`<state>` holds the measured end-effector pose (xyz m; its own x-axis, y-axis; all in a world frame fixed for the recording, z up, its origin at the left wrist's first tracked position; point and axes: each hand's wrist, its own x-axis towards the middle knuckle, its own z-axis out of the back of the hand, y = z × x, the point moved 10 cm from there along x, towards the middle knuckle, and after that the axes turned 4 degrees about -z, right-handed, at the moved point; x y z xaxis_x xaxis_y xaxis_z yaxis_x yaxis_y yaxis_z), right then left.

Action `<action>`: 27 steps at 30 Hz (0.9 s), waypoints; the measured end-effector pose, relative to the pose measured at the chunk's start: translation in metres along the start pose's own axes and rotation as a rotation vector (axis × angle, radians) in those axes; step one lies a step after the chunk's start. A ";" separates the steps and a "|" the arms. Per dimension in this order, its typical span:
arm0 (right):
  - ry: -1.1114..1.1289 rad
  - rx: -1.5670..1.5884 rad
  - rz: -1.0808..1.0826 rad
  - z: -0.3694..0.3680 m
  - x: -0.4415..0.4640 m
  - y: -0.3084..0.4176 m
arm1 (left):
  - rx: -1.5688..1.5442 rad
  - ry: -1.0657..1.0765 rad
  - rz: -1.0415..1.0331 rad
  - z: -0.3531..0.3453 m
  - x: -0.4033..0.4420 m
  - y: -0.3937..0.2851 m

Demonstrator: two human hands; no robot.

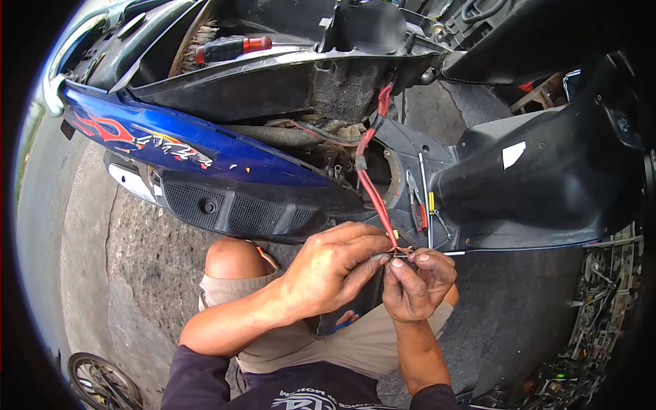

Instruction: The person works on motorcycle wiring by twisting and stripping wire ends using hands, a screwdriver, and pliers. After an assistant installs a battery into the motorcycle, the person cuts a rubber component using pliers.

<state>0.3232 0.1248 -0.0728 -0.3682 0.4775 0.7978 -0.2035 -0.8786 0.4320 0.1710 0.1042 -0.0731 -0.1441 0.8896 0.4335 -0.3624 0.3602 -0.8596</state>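
A red cable (373, 184) wrapped in places with dark tape runs down from the opened scooter body to my hands. Its lower end splits into thin, bare-looking copper strands. My left hand (338, 263) is closed, thumb and fingers pinching the wire just at that end. From the other side my right hand (420, 283) pinches the thin strands between thumb and fingertips. The two hands almost touch, and the fingertips partly hide the join. On the footboard above my right hand lie red-handled pliers (415, 199), a yellow-handled screwdriver (431, 205) and a small wrench (443, 223).
The blue side panel (205, 150) lies along the scooter's left, above a black footrest (232, 205). A red screwdriver (232, 49) and a brush (198, 44) sit in the upper tray. Greasy parts (601, 301) line the right edge. A bicycle wheel (102, 383) shows lower left.
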 end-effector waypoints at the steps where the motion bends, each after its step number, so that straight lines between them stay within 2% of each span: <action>1: 0.009 -0.002 0.007 0.002 0.003 0.000 | 0.023 0.029 -0.022 -0.002 0.001 -0.002; 4: 0.119 -0.061 0.031 0.003 0.015 0.005 | 0.073 0.060 -0.068 -0.004 0.001 -0.001; 10: 0.284 -0.049 -0.107 -0.006 0.040 0.006 | 0.173 0.083 -0.125 -0.008 -0.002 -0.003; 15: 0.421 -0.068 -0.121 -0.015 0.054 0.008 | 0.259 0.109 -0.134 -0.017 -0.008 0.003; 18: 0.486 0.052 -0.617 -0.015 0.036 -0.029 | 0.232 0.026 -0.168 -0.017 -0.014 0.003; 19: 0.491 0.049 -0.621 -0.016 0.033 -0.030 | 0.177 -0.003 -0.170 -0.015 -0.016 0.005; 21: 0.364 0.515 -1.025 -0.022 0.006 -0.054 | 0.119 -0.029 -0.173 -0.014 -0.018 0.007; 26: 0.406 0.570 -1.071 -0.030 0.002 -0.062 | 0.083 -0.087 -0.128 -0.010 -0.023 0.011; 27: 0.430 0.657 -1.138 -0.035 -0.005 -0.066 | 0.083 -0.085 -0.128 -0.010 -0.022 0.011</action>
<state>0.3066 0.1806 -0.1197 -0.5622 0.7838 -0.2638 -0.1616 0.2087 0.9645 0.1789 0.0911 -0.0951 -0.1685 0.8098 0.5621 -0.4569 0.4411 -0.7724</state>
